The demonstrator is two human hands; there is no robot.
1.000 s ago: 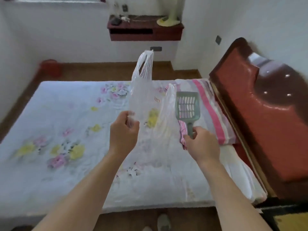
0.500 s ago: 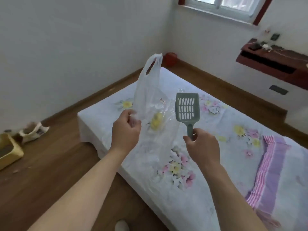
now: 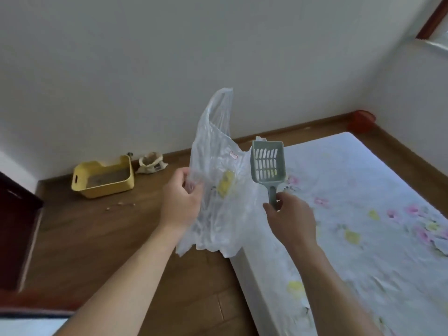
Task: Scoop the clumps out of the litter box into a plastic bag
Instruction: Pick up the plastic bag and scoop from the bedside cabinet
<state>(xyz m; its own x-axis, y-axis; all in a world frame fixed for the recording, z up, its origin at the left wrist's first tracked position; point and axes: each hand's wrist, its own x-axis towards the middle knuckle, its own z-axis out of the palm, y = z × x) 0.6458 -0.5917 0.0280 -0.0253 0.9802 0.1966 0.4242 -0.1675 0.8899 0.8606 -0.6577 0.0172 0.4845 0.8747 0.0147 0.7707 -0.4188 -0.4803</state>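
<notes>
**A:** How is the task's thing seen?

**B:** A thin, clear, crumpled plastic bag is held up in the air, with one loop handle standing upright. It hangs in front of the corner of the white, flower-printed bed nearest the litter box. That yellow, rectangular plastic litter box, with a cut-out handle, is set on the brown wooden floor at its far edge, against the white wall. Grey-brown litter is seen inside, but clumps cannot be made out.

**A:** What is counted?

**B:** One bag, one litter box and one grey-green slotted plastic scoop are counted. One small, open beige sack is seen just beside the box. One round red container is seen in the floor's far corner beyond the bed. A few pale crumbs are scattered on the floor in front of the box.

**A:** How is each grip described?

**B:** The left hand is curled, its grip clamped on a gathered fold at the bag's left side. The grip of the right hand is closed round the scoop's handle. The scoop is held upright with its slotted face turned to the camera, just beside the bag's right edge. The hands are apart, with the bag between them.
</notes>
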